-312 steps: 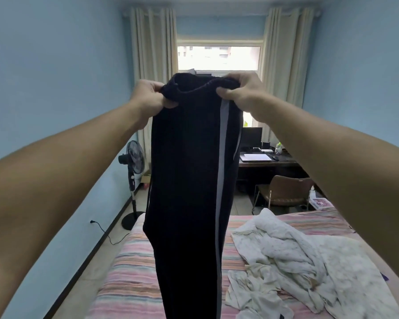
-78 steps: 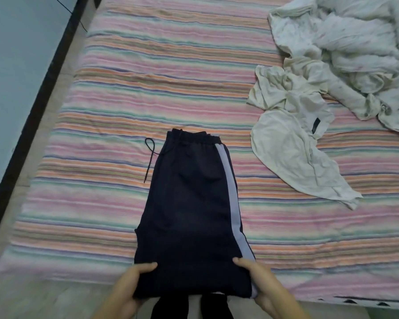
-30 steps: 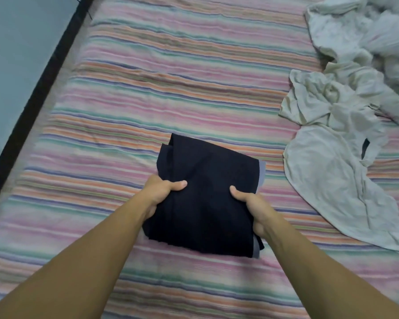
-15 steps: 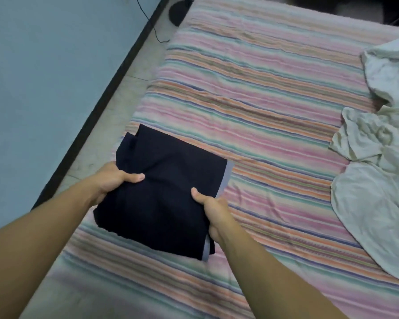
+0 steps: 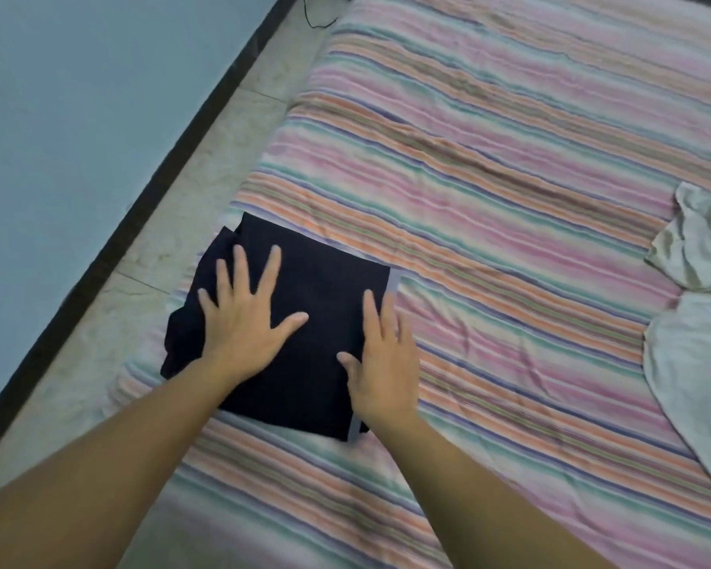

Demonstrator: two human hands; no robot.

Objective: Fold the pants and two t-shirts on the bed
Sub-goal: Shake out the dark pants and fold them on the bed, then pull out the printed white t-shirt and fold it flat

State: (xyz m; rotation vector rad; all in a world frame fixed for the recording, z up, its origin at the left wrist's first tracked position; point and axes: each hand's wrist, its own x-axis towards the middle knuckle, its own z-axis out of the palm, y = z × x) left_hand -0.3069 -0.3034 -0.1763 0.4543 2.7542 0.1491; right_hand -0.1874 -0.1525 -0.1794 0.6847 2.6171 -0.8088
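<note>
Fingers (image 5: pixel 239 260) of both my left hand (image 5: pixel 243 322) and right hand (image 5: pixel 384 355) spread flat, gripping nothing, pressing folded pants (image 5: pixel 317 305) at the bed (image 5: pixel 510 199) edge; risk: bundle slides off the side if nudged; t-shirts (image 5: pixel 698 322) far right, unfolded.

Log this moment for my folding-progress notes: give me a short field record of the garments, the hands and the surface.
surface: bed with a pastel striped sheet
pants: dark navy pants with a grey side stripe, folded into a compact rectangle near the bed's left edge
left hand: left hand, fingers spread flat, pressing on the pants
right hand: right hand, fingers straight, resting on the pants' striped right edge
t-shirts: crumpled off-white garments at the right edge, unfolded, partly out of frame
floor: pale tiled strip beside a blue wall
</note>
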